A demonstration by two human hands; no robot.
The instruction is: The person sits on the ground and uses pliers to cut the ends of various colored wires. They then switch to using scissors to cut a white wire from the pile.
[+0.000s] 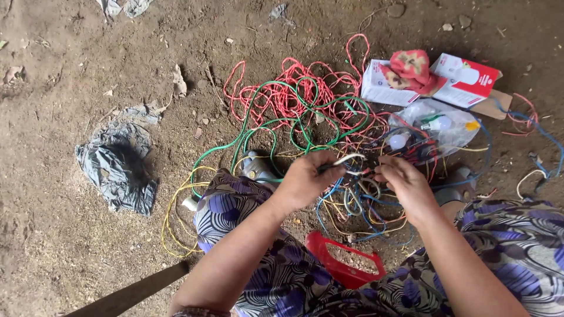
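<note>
White wire (pixel 348 158) between left hand (pixel 305 179) and right hand (pixel 405 182).

2 bulb boxes (pixel 435 82), 2 hands (pixel 358 179)

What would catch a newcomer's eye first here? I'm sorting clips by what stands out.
The tangle of wires, red, green, yellow and blue, sprawls over the dirt at centre. Just below it, the left hand pinches a white wire while the right hand works beside it. Upper right lie red-and-white boxes and a clear bag.
</note>
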